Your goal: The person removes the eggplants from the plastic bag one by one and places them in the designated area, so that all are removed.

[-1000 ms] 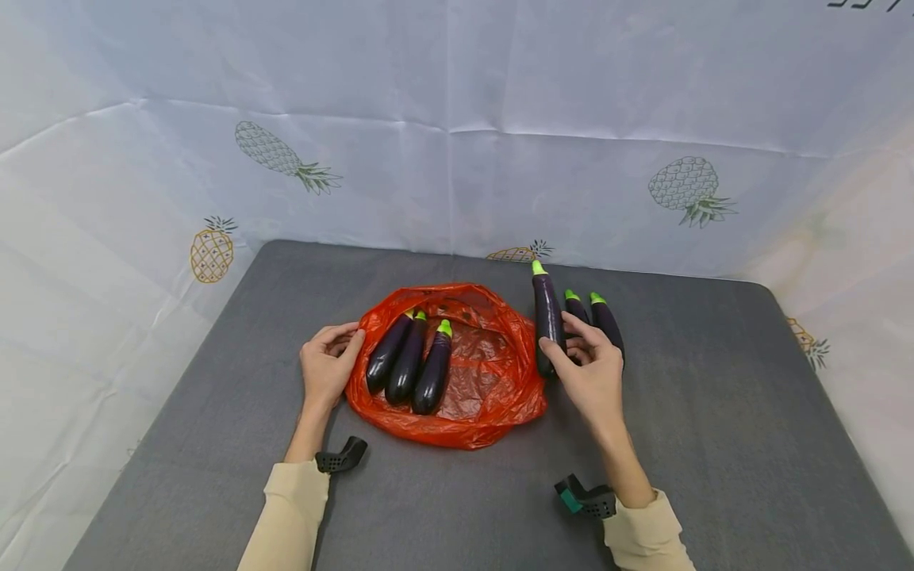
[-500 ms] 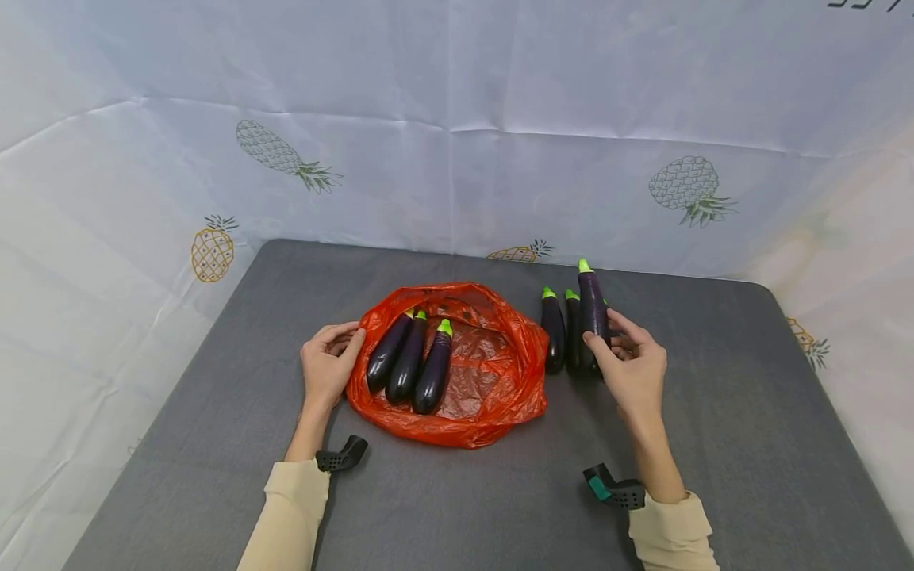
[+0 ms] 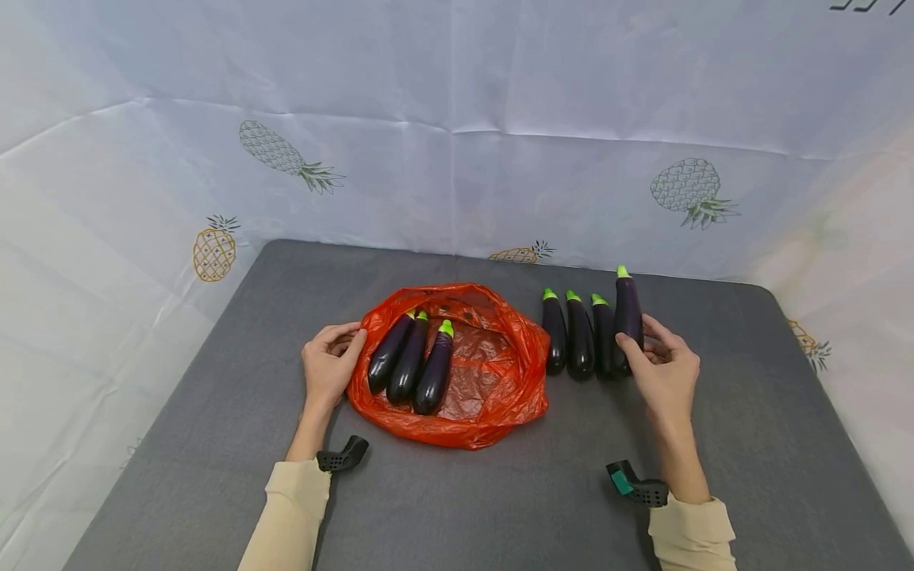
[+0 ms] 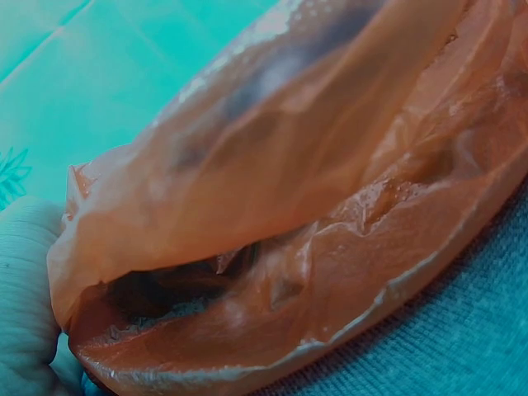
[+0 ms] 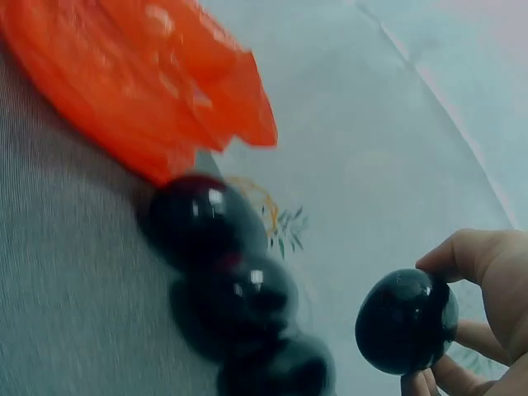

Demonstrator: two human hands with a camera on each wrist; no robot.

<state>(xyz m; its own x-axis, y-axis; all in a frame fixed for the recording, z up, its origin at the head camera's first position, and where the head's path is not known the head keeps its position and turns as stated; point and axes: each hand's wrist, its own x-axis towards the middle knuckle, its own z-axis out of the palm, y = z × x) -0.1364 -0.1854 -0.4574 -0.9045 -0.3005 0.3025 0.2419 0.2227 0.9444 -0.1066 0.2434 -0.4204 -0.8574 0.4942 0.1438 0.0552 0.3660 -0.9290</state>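
Note:
A red plastic bag [image 3: 450,434] lies with its mouth spread wide, and three dark eggplants with green stem ends, one of them the front eggplant [image 3: 434,373], rest inside. At its left rim my left hand [image 3: 328,369] pinches the plastic between thumb and fingers; the left wrist view shows the bag's folds [image 4: 198,214] right at the thumb. My right hand [image 3: 667,373] grips another eggplant [image 3: 628,309] near its rounded bottom, stem end up. In the right wrist view this held eggplant [image 5: 406,322] appears raised, apart from the row of three eggplants beside it.
Right of the bag stand the left eggplant [image 3: 553,333], middle eggplant [image 3: 580,337] and right eggplant [image 3: 603,337] of the row. The grey table [image 3: 471,507] ends at the back against a white pineapple-print cloth [image 3: 457,182].
My right hand has carried its eggplant rightward, from beside the bag, past the row, to the row's right end. The left hand and the bag have stayed in place.

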